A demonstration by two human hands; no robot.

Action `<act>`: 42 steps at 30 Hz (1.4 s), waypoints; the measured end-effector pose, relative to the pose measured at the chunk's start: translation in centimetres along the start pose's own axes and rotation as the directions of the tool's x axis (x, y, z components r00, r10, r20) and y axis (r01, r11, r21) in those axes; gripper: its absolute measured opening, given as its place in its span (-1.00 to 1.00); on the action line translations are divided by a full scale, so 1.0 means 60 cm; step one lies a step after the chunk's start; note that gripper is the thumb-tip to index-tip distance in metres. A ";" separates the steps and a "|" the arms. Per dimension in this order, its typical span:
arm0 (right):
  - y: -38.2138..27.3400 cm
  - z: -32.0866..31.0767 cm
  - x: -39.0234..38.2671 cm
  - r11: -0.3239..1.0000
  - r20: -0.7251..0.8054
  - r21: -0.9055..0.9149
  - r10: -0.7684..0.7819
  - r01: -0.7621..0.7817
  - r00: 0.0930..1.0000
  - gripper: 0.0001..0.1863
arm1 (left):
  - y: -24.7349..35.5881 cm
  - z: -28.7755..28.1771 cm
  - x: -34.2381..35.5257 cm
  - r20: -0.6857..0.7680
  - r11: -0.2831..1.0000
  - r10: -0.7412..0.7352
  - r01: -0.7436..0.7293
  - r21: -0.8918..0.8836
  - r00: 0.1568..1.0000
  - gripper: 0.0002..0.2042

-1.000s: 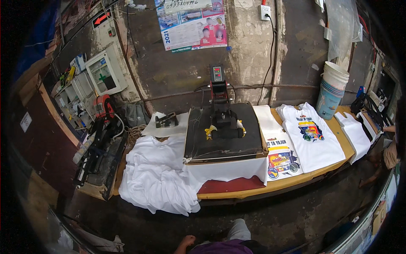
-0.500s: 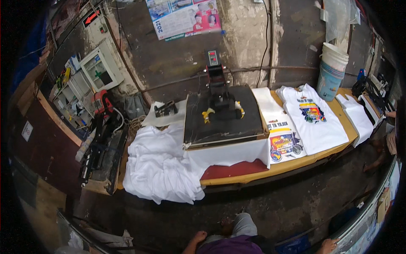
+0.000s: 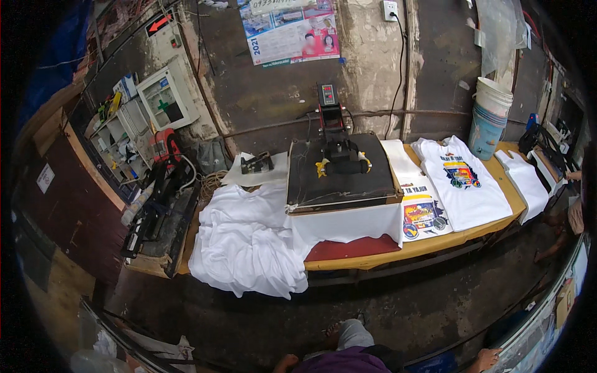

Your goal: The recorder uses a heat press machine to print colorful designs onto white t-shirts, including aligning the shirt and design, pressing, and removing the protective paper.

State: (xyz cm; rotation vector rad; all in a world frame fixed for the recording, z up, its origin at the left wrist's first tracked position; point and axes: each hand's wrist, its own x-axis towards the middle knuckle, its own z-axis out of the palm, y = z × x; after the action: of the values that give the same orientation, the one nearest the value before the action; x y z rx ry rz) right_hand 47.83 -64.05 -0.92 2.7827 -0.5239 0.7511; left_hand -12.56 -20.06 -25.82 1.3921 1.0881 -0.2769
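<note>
My left hand (image 3: 287, 362) hangs low by my purple shirt, away from the table. It is small and partly cut off, so its fingers cannot be made out. At the lower right my right hand (image 3: 485, 359) rests on the edge of a glass-sided counter (image 3: 519, 340), fingers curled over it. Ahead, a heat press (image 3: 342, 194) stands with its black upper plate down over a white cloth (image 3: 348, 227). A crumpled pile of white shirts (image 3: 245, 245) lies left of it and hangs over the table's front. To its right lie a printed sheet (image 3: 424, 219) and a white printed T-shirt (image 3: 463, 193).
A yellow-topped table (image 3: 373, 260) carries these things. A second, red-and-black press (image 3: 155, 208) stands at its left end. A bucket (image 3: 488, 118) and another white shirt (image 3: 522, 177) are at the right. Another person's hand (image 3: 573, 176) shows at the far right edge.
The view has tilted and shifted, so the table appears lower and further right. My left hand sits lower in view. My right hand stays on the counter edge, and the press plate remains down.
</note>
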 end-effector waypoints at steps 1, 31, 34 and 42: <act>-0.001 -0.006 -0.005 1.000 -0.052 -0.009 0.015 -0.016 0.999 -0.44 | -0.002 -0.004 0.003 0.006 1.000 0.016 -0.015 -0.019 1.000 -0.52; -0.042 -0.085 0.007 0.955 0.435 -0.249 0.261 -0.163 0.862 -0.38 | 0.028 -0.019 0.021 0.041 0.966 0.147 -0.152 0.211 0.988 -0.56; -0.036 -0.072 0.008 0.960 0.432 -0.235 0.243 -0.152 0.869 -0.39 | 0.016 -0.019 0.022 0.045 0.971 0.097 -0.104 0.216 0.994 -0.57; -0.009 -0.001 0.009 0.966 0.369 -0.217 0.215 -0.141 0.904 -0.38 | 0.032 -0.011 0.020 0.048 0.975 -0.017 0.006 0.223 0.999 -0.59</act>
State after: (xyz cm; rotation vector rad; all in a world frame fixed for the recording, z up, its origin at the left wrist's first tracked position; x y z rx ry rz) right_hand 48.47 -63.71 -0.64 2.7338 -0.8828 0.1547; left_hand -10.85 -18.54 -25.34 1.5699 1.0488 -0.4508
